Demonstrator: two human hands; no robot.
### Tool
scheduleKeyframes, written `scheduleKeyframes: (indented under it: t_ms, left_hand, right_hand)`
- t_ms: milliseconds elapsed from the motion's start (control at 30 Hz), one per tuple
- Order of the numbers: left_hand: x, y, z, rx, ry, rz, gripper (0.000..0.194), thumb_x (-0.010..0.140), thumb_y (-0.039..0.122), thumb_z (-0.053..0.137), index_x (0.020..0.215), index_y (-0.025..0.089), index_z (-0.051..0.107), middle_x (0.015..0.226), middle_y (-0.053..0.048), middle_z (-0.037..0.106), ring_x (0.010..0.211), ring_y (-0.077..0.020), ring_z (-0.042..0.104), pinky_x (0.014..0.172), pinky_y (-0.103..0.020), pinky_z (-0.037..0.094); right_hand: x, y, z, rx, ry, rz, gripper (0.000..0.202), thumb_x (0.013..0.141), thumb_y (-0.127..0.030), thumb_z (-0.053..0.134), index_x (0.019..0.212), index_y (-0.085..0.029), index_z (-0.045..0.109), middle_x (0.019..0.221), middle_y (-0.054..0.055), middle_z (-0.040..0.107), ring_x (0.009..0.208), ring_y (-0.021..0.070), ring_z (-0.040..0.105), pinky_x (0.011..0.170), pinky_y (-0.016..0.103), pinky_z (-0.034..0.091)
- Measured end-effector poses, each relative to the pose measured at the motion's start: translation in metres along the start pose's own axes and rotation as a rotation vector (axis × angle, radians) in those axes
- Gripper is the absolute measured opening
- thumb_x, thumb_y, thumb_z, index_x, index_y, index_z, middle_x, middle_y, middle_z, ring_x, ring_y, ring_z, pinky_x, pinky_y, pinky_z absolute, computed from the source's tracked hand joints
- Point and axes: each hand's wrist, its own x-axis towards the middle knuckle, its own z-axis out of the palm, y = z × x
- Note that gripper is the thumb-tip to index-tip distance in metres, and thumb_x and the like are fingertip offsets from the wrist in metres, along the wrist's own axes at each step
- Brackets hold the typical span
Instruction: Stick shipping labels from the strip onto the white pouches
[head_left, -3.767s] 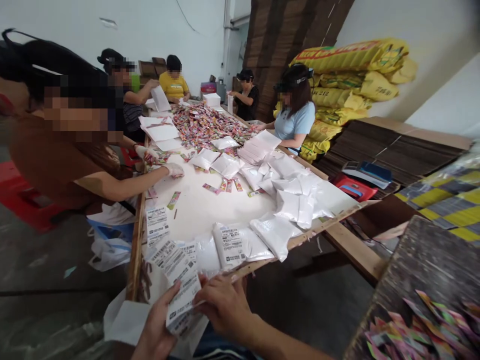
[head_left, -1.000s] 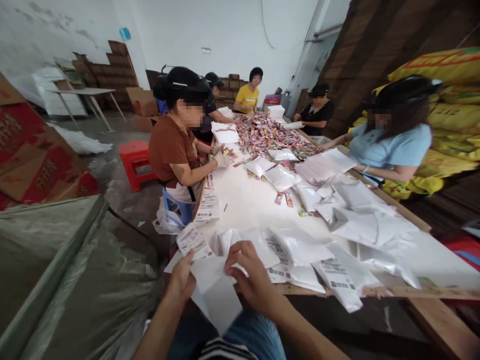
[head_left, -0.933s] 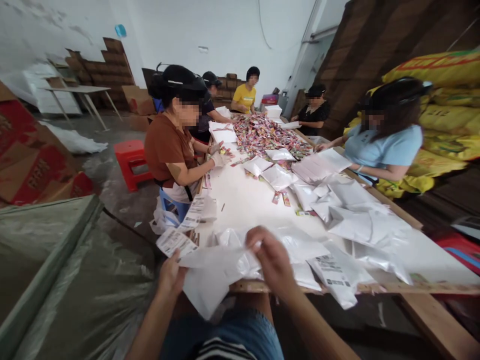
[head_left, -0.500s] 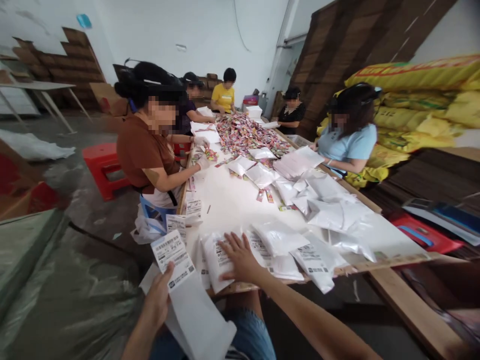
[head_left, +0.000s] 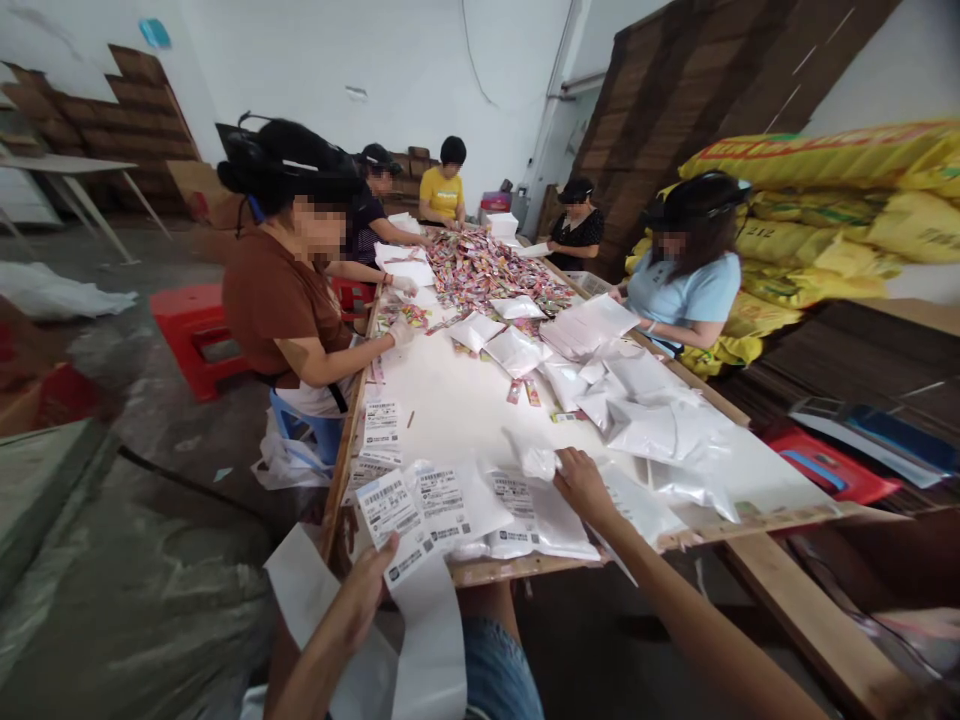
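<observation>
My left hand [head_left: 366,592] is closed on a strip of shipping labels [head_left: 393,515], thumb on the printed front. Its blank backing paper [head_left: 429,640] curls down over my lap. At the table's near edge, my right hand [head_left: 586,487] pinches the corner of a white plastic mailer bag [head_left: 534,456], which looks partly lifted and blurred. Between the hands lie a labelled mailer bag [head_left: 444,505] and another labelled bag [head_left: 514,508]. To the right of my right hand sits a pile of white mailer bags [head_left: 664,430].
A heap of small colourful packets [head_left: 487,265] covers the far table. Several co-workers sit around it, one in a brown shirt [head_left: 262,300] at left. More printed labels [head_left: 381,428] lie on the left edge. A red stool [head_left: 191,335] stands left; yellow sacks [head_left: 810,240] are stacked right.
My right hand has moved from lying flat on a labelled bag to the right and now grips another bag. My left hand has shifted slightly right with the label strip.
</observation>
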Motion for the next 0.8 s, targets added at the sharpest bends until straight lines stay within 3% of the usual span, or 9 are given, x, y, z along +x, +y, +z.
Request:
scheduleKeyframes:
  t_ms: [100, 267, 367, 467, 533, 600, 667, 733, 800]
  left_hand:
    - [0.007, 0.003, -0.02, 0.077, 0.043, 0.04, 0.043, 0.078, 0.029, 0.065, 0.116, 0.009, 0.063, 0.103, -0.017, 0.071, 0.103, -0.0307, 0.064, 0.092, -0.043, 0.05]
    - [0.01, 0.014, -0.039, 0.292, 0.156, 0.174, 0.038, 0.069, 0.032, 0.072, 0.098, 0.007, 0.069, 0.102, -0.018, 0.071, 0.119, -0.0332, 0.053, 0.105, -0.043, 0.037]
    - [-0.004, 0.021, -0.031, 0.417, 0.209, 0.421, 0.041, 0.07, 0.035, 0.071, 0.104, 0.013, 0.069, 0.116, -0.013, 0.067, 0.131, -0.0289, 0.041, 0.113, -0.038, 0.024]
    - [-0.027, 0.019, -0.011, 0.497, 0.034, 0.513, 0.036, 0.07, 0.034, 0.07, 0.101, 0.015, 0.071, 0.117, -0.012, 0.067, 0.127, -0.031, 0.045, 0.111, -0.04, 0.027]
    - [-0.04, 0.016, 0.0, 0.509, -0.071, 0.47, 0.032, 0.065, 0.028, 0.075, 0.094, 0.015, 0.073, 0.112, -0.012, 0.069, 0.125, -0.0326, 0.047, 0.111, -0.039, 0.027]
    - [-0.048, 0.015, 0.004, 0.471, -0.136, 0.396, 0.034, 0.06, 0.022, 0.078, 0.093, 0.014, 0.074, 0.111, -0.013, 0.069, 0.126, -0.0334, 0.046, 0.112, -0.038, 0.025]
    - [-0.052, 0.018, 0.003, 0.28, -0.219, 0.258, 0.038, 0.064, 0.031, 0.076, 0.097, 0.012, 0.073, 0.111, -0.013, 0.069, 0.126, -0.0347, 0.045, 0.11, -0.041, 0.03]
    - [-0.054, 0.023, 0.003, 0.01, -0.264, 0.073, 0.045, 0.075, 0.04, 0.065, 0.108, 0.01, 0.068, 0.111, -0.014, 0.069, 0.122, -0.0353, 0.049, 0.104, -0.046, 0.039]
    - [-0.054, 0.027, 0.008, -0.163, -0.201, -0.098, 0.048, 0.082, 0.035, 0.057, 0.121, 0.007, 0.06, 0.11, -0.016, 0.069, 0.115, -0.034, 0.056, 0.098, -0.047, 0.045]
  right_hand:
    - [-0.026, -0.037, -0.006, 0.037, 0.148, -0.028, 0.036, 0.08, -0.013, 0.043, 0.115, -0.01, 0.053, 0.109, 0.015, 0.054, 0.099, 0.0263, 0.045, 0.089, 0.04, 0.039]
    - [-0.075, -0.07, -0.022, 0.164, -0.074, -0.104, 0.058, 0.069, -0.01, 0.05, 0.127, -0.014, 0.047, 0.124, 0.015, 0.049, 0.113, 0.0297, 0.041, 0.094, 0.045, 0.036]
    - [-0.085, -0.085, -0.047, 0.38, -0.111, -0.142, 0.063, 0.074, -0.019, 0.056, 0.135, -0.022, 0.039, 0.134, 0.012, 0.044, 0.124, 0.0297, 0.036, 0.102, 0.05, 0.031]
    - [-0.082, -0.126, -0.066, 0.784, -0.099, -0.203, 0.069, 0.082, -0.026, 0.057, 0.142, -0.025, 0.024, 0.124, 0.009, 0.053, 0.113, 0.021, 0.049, 0.098, 0.04, 0.04]
    - [-0.076, -0.159, -0.069, 0.984, -0.001, -0.238, 0.054, 0.086, -0.025, 0.054, 0.136, -0.024, 0.033, 0.113, 0.006, 0.059, 0.103, 0.017, 0.055, 0.09, 0.033, 0.046]
    - [-0.072, -0.184, -0.068, 1.049, 0.16, -0.274, 0.028, 0.088, -0.02, 0.05, 0.116, -0.023, 0.051, 0.101, 0.004, 0.063, 0.097, 0.0158, 0.057, 0.084, 0.03, 0.047]
    - [-0.07, -0.199, -0.068, 1.024, 0.274, -0.321, 0.017, 0.088, -0.014, 0.046, 0.099, -0.022, 0.056, 0.091, 0.003, 0.064, 0.089, 0.0155, 0.058, 0.078, 0.028, 0.047]
    - [-0.072, -0.205, -0.07, 0.966, 0.276, -0.42, 0.022, 0.084, -0.009, 0.045, 0.098, -0.023, 0.056, 0.086, 0.002, 0.065, 0.084, 0.0163, 0.059, 0.078, 0.031, 0.046]
    - [-0.077, -0.21, -0.073, 0.916, 0.215, -0.527, 0.028, 0.082, -0.006, 0.045, 0.099, -0.025, 0.054, 0.087, 0.0, 0.066, 0.083, 0.0171, 0.061, 0.083, 0.035, 0.045]
